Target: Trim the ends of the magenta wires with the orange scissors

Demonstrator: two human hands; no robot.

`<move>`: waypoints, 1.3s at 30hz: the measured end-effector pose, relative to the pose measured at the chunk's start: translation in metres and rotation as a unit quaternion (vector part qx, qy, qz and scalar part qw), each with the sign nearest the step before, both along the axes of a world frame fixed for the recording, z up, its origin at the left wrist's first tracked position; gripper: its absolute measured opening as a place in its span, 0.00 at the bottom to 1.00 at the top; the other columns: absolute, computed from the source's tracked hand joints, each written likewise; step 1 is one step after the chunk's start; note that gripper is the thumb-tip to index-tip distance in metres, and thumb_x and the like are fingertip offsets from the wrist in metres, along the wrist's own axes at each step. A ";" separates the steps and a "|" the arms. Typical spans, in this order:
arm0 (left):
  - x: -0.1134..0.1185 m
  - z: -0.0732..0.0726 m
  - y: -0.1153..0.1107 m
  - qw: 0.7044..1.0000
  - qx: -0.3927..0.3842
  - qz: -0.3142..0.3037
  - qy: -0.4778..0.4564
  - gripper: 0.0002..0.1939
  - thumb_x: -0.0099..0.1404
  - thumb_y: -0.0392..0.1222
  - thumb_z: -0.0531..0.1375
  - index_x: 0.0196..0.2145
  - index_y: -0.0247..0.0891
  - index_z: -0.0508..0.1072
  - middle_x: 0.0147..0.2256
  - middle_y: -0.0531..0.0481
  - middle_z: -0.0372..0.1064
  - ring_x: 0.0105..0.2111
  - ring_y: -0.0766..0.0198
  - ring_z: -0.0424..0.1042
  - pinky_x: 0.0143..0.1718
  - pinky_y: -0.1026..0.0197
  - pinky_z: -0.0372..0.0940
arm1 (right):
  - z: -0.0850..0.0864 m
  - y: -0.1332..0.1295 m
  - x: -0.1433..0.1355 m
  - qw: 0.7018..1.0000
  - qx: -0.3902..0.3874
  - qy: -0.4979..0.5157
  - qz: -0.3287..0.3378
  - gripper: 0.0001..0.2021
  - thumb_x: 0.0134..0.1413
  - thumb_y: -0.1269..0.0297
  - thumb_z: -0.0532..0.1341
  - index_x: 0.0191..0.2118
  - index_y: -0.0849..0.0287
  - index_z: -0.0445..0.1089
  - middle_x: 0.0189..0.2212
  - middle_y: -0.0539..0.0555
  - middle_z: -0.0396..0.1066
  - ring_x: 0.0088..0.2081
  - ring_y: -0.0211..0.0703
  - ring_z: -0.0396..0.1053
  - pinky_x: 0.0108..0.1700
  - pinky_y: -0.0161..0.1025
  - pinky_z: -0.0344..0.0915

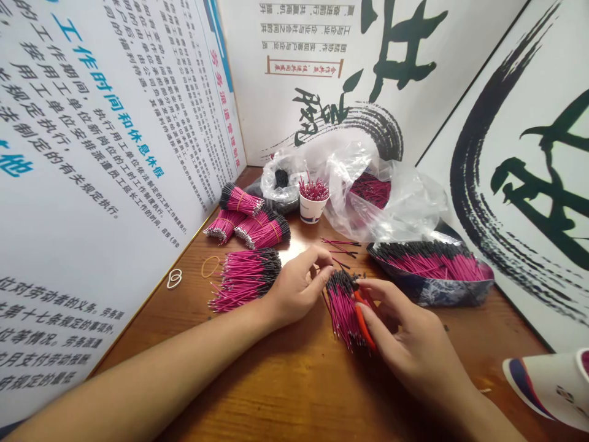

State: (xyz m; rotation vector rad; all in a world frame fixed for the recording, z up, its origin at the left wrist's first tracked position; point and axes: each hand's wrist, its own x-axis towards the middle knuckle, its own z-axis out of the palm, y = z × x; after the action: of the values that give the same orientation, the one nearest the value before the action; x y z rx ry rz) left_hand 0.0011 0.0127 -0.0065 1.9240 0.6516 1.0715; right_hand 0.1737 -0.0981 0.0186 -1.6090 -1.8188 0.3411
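Note:
My left hand (301,282) is closed in a pinch at the black ends of a pile of pink wires (343,310). What its fingertips hold is too small to make out. Red-handled pliers (364,316) are gripped in my right hand (400,325), their dark jaws beside the black ends of that same pile. To the left of my left hand lies another pile of pink wires with black ends (243,276). A few loose wires (340,248) are scattered just beyond my hands.
Banded wire bundles (262,227) are stacked at the back left. Behind stand a paper cup of wires (314,205) and clear plastic bags (400,202). A dark, wire-filled tray (442,288) sits right; another paper cup (547,387) lies near. Rubber bands (210,266) lie left. Printed panels surround the table.

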 end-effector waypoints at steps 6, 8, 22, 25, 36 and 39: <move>0.000 0.000 0.000 1.000 0.000 0.005 0.010 0.03 0.69 0.38 0.55 0.37 0.38 0.67 0.32 0.51 0.67 0.31 0.66 0.67 0.34 0.63 0.63 | 0.000 0.000 0.000 1.000 -0.002 -0.009 -0.012 0.11 0.62 0.63 0.58 0.49 0.55 0.68 0.26 0.48 0.74 0.22 0.38 0.69 0.28 0.33 0.68; 0.000 0.000 -0.001 1.000 0.001 0.007 0.014 0.03 0.69 0.38 0.54 0.37 0.38 0.67 0.32 0.51 0.67 0.31 0.66 0.68 0.34 0.63 0.63 | 0.000 -0.001 0.000 1.000 -0.006 -0.012 -0.011 0.11 0.62 0.63 0.58 0.49 0.56 0.69 0.26 0.48 0.74 0.23 0.38 0.69 0.28 0.34 0.68; -0.001 0.002 -0.002 1.000 0.008 0.007 0.025 0.03 0.69 0.38 0.54 0.37 0.38 0.67 0.32 0.51 0.68 0.32 0.64 0.68 0.35 0.62 0.64 | 0.003 -0.001 0.001 1.000 -0.011 -0.019 -0.001 0.12 0.63 0.64 0.56 0.51 0.56 0.68 0.34 0.52 0.78 0.29 0.41 0.76 0.36 0.37 0.73; -0.001 0.003 -0.002 1.000 0.008 0.006 0.025 0.04 0.69 0.38 0.54 0.36 0.37 0.67 0.32 0.50 0.67 0.32 0.65 0.67 0.34 0.62 0.64 | 0.002 -0.002 0.002 1.000 -0.007 -0.004 0.000 0.12 0.64 0.65 0.57 0.51 0.55 0.67 0.38 0.52 0.79 0.34 0.41 0.78 0.38 0.35 0.73; -0.001 0.001 -0.001 1.000 0.002 0.003 0.030 0.05 0.70 0.40 0.54 0.38 0.38 0.67 0.32 0.50 0.67 0.33 0.64 0.68 0.35 0.62 0.64 | 0.003 0.000 0.000 1.000 -0.011 -0.013 -0.011 0.11 0.62 0.62 0.58 0.49 0.57 0.69 0.28 0.50 0.76 0.24 0.40 0.72 0.30 0.36 0.71; -0.001 0.000 -0.001 1.000 0.003 0.001 0.028 0.04 0.70 0.40 0.53 0.38 0.38 0.66 0.32 0.50 0.67 0.33 0.64 0.68 0.35 0.62 0.64 | 0.004 0.000 -0.001 1.000 -0.008 -0.021 -0.011 0.11 0.62 0.62 0.57 0.48 0.56 0.69 0.28 0.50 0.75 0.24 0.40 0.71 0.29 0.36 0.70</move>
State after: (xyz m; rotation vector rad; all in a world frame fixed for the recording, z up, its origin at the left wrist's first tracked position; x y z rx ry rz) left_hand -0.0004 0.0115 -0.0065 1.9662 0.6831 1.0253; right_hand 0.1732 -0.0983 0.0228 -1.6570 -1.8327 0.3153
